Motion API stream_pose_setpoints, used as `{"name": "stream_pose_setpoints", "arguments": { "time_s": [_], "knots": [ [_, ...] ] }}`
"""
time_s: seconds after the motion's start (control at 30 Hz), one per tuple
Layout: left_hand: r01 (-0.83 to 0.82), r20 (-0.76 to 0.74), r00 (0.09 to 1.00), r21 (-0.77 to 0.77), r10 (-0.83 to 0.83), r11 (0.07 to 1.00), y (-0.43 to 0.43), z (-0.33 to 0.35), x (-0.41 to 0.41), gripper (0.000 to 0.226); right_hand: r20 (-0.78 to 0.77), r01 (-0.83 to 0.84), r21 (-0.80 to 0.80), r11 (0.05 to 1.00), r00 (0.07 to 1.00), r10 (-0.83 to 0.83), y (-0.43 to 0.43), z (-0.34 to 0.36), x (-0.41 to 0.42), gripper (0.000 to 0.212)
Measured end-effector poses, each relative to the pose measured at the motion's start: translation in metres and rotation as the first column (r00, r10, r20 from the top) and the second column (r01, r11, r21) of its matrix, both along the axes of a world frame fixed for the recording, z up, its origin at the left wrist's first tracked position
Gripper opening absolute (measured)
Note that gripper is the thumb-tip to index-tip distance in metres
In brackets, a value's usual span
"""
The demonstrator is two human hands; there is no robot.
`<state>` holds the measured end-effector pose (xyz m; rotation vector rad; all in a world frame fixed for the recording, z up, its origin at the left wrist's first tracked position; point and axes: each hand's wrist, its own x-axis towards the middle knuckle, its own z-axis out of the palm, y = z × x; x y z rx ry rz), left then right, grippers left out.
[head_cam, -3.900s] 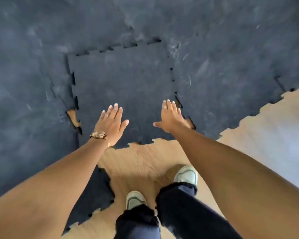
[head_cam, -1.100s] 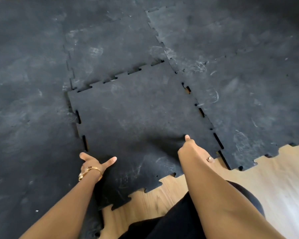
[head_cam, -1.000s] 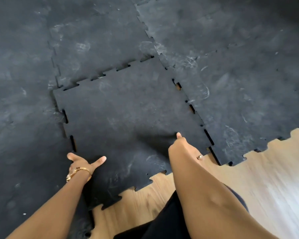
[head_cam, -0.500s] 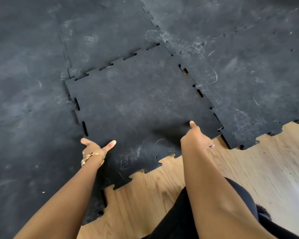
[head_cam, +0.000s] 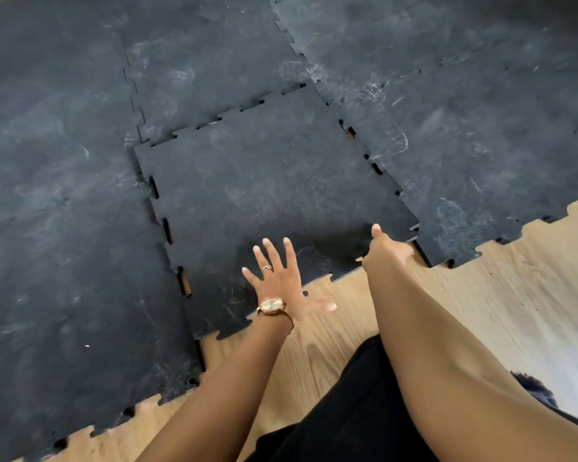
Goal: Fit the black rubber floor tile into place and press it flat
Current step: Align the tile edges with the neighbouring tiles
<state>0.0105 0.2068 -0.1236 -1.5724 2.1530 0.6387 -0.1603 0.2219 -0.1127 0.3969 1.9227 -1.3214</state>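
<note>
Black rubber fills most of what I see: the loose floor tile (head_cam: 274,195) lies in the corner notch among the laid tiles (head_cam: 64,211), its toothed edges meeting them on the far side, the left and the right. Dark slots show along the left seam and small gaps along the right one, so those teeth are not fully seated. Its near edge runs jagged against the bare wooden floor (head_cam: 481,311).

My left hand (head_cam: 281,278) is spread wide, fingers apart and holding nothing, at the near edge of the tile. The fingers reach over the rubber while the thumb points out over the wood. I cannot tell whether the palm is pressing down or only just above the surface. A ring sits on one finger, and a gold watch (head_cam: 271,305) is on that wrist.

My right hand (head_cam: 386,250) is at the near right corner of the tile, curled with one finger pointing forward over the rubber. From here I cannot tell whether its grip is pinching the tile's edge or merely resting there. A dark shadow lies on the tile between my two hands.
</note>
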Motion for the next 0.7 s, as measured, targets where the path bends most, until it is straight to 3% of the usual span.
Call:
{"name": "stream_pose_setpoints", "arguments": {
  "time_s": [0.3,0.47,0.57,0.7],
  "knots": [
    [0.151,0.078,0.986,-0.050,-0.147,0.987,-0.014,-0.007,-0.006,0.108,0.168,0.051,-0.146,0.988,0.985,-0.026,0.013,-0.001,-0.021,0.036],
    [0.209,0.135,0.970,-0.030,-0.204,0.977,-0.010,0.012,-0.001,0.107,0.229,0.112,-0.208,0.972,0.971,-0.063,0.031,0.004,-0.018,0.046],
    [0.306,0.180,0.937,-0.006,-0.300,0.952,0.002,0.016,0.005,0.095,0.324,0.181,-0.178,0.967,0.939,-0.116,0.048,-0.002,-0.009,0.058],
    [0.306,0.193,0.932,0.038,-0.308,0.951,0.011,0.009,0.003,0.088,0.333,0.222,-0.101,0.970,0.926,-0.177,0.057,-0.005,-0.005,0.054]
  ]
}}
